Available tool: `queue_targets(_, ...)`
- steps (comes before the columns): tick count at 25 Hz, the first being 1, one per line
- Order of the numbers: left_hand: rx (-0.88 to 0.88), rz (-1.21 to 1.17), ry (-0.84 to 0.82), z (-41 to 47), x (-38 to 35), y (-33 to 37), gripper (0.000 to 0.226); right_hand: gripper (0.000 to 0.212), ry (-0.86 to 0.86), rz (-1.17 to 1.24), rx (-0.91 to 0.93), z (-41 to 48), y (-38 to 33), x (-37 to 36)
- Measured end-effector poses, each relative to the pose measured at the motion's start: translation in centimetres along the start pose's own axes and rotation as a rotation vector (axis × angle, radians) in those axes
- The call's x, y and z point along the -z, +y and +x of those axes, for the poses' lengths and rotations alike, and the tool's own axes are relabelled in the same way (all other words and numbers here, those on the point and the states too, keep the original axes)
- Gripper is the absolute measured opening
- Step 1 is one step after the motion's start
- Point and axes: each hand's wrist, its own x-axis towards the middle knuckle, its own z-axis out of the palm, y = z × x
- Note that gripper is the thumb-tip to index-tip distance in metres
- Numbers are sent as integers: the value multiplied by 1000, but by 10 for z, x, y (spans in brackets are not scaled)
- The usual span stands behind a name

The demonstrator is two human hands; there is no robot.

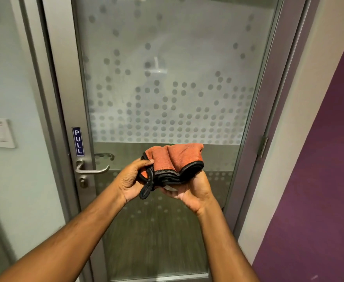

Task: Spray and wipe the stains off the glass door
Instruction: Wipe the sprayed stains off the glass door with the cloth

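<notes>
The glass door (167, 68) fills the middle of the view, frosted with a pattern of round dots and set in a grey metal frame. In front of its lower half I hold a folded orange cloth (179, 157) with a black edge. My left hand (132, 180) pinches the cloth's left side, where a black loop hangs down. Under the cloth's right side, my right hand (193, 190) cups it, palm up. No spray bottle is in view.
A lever handle (91, 169) and a blue PULL sign (78, 141) sit on the door's left stile. A wall switch (1, 133) is on the pale wall at left. A hinge (263, 146) and a purple wall (319, 180) are at right.
</notes>
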Motion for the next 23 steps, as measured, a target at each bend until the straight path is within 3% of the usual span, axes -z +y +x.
queue_targets(4,34,19,124,-33,14,-3,29,26,129,-58,23,-13,11,-6)
queue_targets(8,71,37,219,-64,28,5,18,25,109,-19,8,-21,27,-29)
queue_targets(10,52,21,247,-89,46,14,23,24,99,-29,-33,-30,42,-54)
queue_targets(13,34,28,270,-124,69,26,26,40,79,90,-122,-40,61,-89)
queue_targets(16,13,33,279,-163,95,39,25,38,73,207,-231,-54,83,-123)
queue_targets(19,4,71,306,-206,122,59,34,62,87,263,-286,-73,107,-160)
queue_targets(23,-32,167,389,-260,149,77,8,79,94,205,-292,-101,139,-205)
